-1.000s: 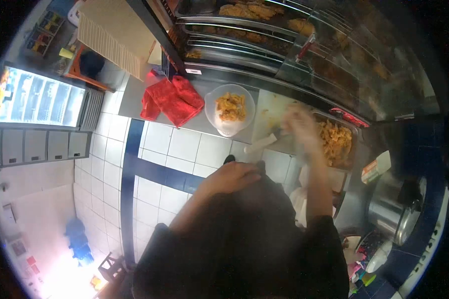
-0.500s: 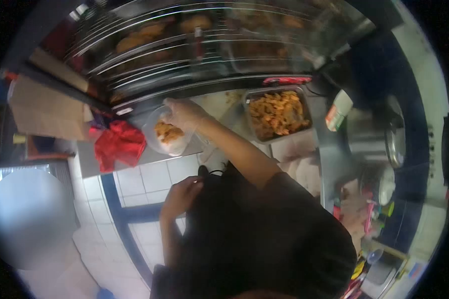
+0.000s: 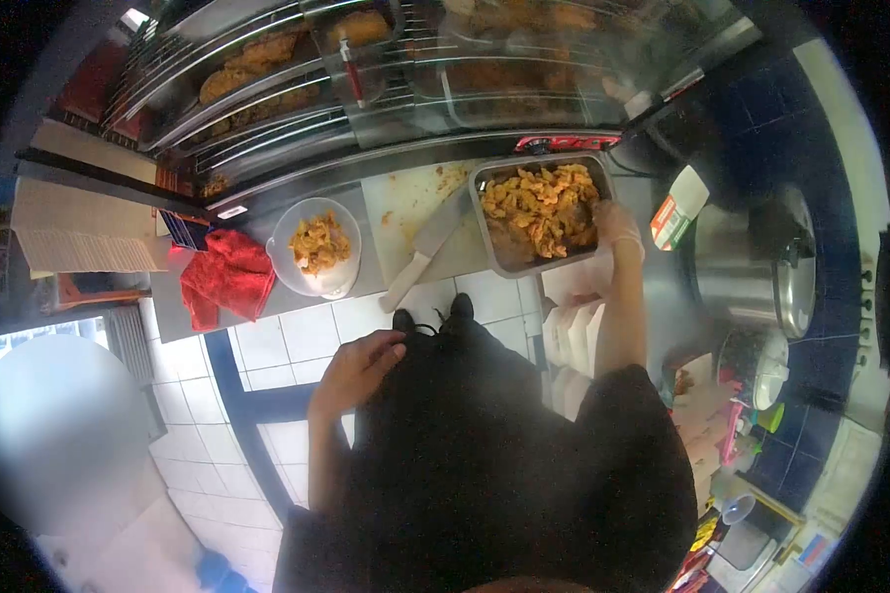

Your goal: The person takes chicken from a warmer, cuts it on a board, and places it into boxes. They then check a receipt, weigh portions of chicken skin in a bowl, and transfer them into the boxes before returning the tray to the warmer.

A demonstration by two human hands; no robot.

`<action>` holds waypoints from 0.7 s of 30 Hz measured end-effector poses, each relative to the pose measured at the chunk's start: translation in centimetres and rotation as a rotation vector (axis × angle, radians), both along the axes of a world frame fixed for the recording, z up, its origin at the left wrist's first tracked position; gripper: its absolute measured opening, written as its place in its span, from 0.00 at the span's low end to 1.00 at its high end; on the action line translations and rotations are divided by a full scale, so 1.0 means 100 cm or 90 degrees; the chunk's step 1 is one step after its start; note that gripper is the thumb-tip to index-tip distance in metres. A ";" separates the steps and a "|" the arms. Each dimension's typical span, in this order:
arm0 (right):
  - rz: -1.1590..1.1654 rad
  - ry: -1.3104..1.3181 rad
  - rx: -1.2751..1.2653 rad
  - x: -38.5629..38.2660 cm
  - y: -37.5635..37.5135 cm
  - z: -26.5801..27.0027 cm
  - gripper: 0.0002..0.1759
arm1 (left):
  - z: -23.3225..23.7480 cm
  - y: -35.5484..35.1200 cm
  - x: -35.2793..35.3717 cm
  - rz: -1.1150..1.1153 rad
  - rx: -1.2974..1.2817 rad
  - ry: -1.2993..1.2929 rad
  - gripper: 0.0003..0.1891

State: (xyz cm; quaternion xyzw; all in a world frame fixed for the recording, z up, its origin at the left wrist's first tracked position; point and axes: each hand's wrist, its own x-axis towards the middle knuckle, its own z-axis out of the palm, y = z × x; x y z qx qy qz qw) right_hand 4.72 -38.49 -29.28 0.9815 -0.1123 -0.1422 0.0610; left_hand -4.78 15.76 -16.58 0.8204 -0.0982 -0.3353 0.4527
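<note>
My right hand [image 3: 617,233], in a clear glove, is at the right side of a metal tray [image 3: 481,219] of fried, chopped chicken-like pieces [image 3: 539,212]. Its fingertips reach inside the rim, and what they grip, if anything, is hidden. My left hand [image 3: 358,372] hovers in front of my dark clothing, bare, fingers stretched out and holding nothing. A translucent bowl [image 3: 285,225] with some of the same pieces stands on the counter to the left. Between bowl and tray, a white-handled knife [image 3: 423,251] lies across a cutting board [image 3: 391,203], its handle past the edge.
A red cloth [image 3: 229,277] lies left of the bowl. Behind the counter rises a glass display cabinet [image 3: 386,148] with trays of fried food. To the right are a white-and-orange carton [image 3: 680,208] and a large metal pot [image 3: 747,267]. White cartons [image 3: 576,331] stand below the tray.
My right hand has gone from the bowl on the left to the tray's right side, uncovering the knife and the bowl's pieces. My left hand has stayed nearly in place.
</note>
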 end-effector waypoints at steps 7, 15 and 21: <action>0.137 0.257 0.008 0.011 -0.012 -0.037 0.17 | -0.003 -0.026 -0.005 -0.049 -0.017 -0.046 0.17; 0.017 -0.021 0.254 -0.005 0.005 0.009 0.21 | -0.017 -0.016 -0.017 -0.025 -0.023 -0.090 0.18; 0.087 -0.019 0.139 -0.009 -0.042 -0.006 0.15 | -0.020 -0.017 -0.020 -0.022 -0.064 -0.105 0.17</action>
